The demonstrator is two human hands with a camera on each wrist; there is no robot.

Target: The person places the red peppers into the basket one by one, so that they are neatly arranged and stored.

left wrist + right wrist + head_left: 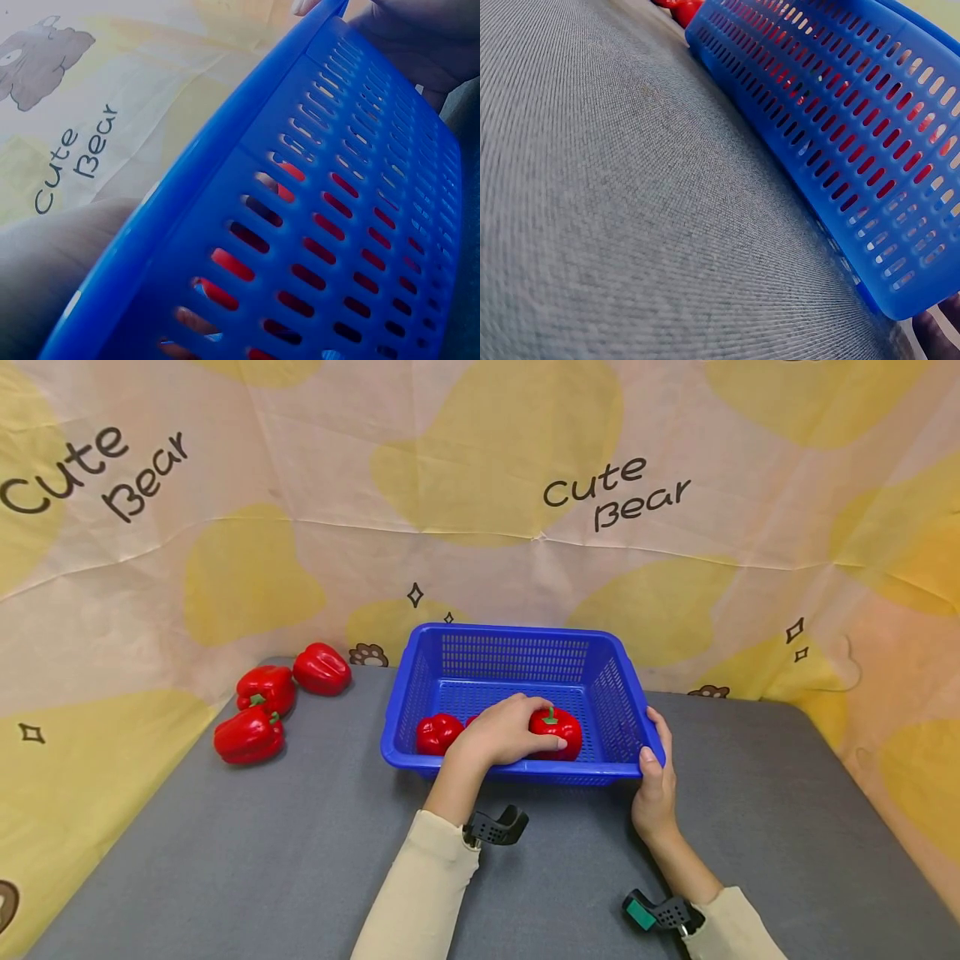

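Two peppers are sitting in the blue basket (517,672); left hand (504,733) is curling round the right-hand red pepper (561,730), right hand (655,768) is gripping the rim. Advice: be lowering it flat beside the other basket pepper (438,732), keeping the basket steady.

Bare grey table (225,860) all around; blue basket (517,643) mid-table, three red peppers (277,710) far left.

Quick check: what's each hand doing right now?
Left hand: grips a red bell pepper inside the blue plastic basket.
Right hand: grips the basket's corner rim.
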